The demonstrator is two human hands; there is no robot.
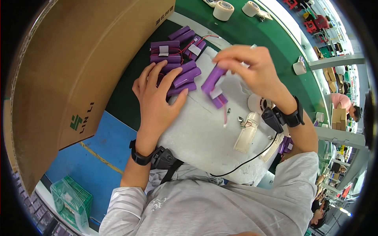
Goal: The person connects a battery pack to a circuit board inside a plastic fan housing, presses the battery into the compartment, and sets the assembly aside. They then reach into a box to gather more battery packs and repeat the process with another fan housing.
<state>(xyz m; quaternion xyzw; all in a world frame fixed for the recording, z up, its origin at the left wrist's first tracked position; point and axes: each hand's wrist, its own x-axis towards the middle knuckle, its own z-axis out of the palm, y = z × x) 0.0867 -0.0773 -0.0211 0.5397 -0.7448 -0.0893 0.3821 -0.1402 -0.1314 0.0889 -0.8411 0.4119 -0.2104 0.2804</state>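
Note:
My right hand [248,65] is closed, pinching the upper end of a purple battery pack [212,80] over the white foam pad [197,135]. A white label and a short red lead show at the pack's lower end. My left hand [155,88] lies with its fingers spread over the near edge of a group of purple battery packs [187,76], its fingertips touching them. Beyond those fingers are more purple packs [164,46] with white labels and red wires. What lies under the left palm is hidden.
A large cardboard box [78,70] stands at left. On the pad are a tape roll [256,103], a cream-coloured holder [246,133] and small circuit pieces [240,118]. More tape rolls [223,10] sit on the green table [271,43]. A black cable [248,162] crosses the pad.

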